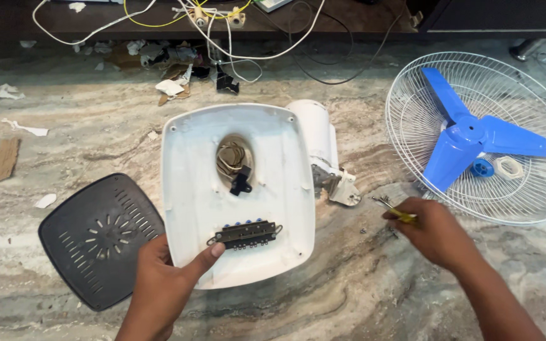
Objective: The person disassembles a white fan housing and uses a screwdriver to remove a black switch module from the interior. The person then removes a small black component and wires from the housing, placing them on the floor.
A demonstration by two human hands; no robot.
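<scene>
A white plastic fan base [238, 189] lies upside down on the marbled floor. Its inside shows a round hole with a coil and a black part, and a dark switch strip [244, 234] with small blue buttons. My left hand [165, 284] grips the base's lower left edge, thumb resting beside the switch strip. My right hand [434, 230] is right of the base, closed on a yellow-handled screwdriver [396, 211] whose metal tip points left. A white motor housing [320, 142] sticks out behind the base.
A black vented cover plate [99, 240] lies left of the base. A white wire fan guard [481, 136] with a blue blade [469, 142] and small caps sits at the right. Wires, paper scraps and debris line the far edge.
</scene>
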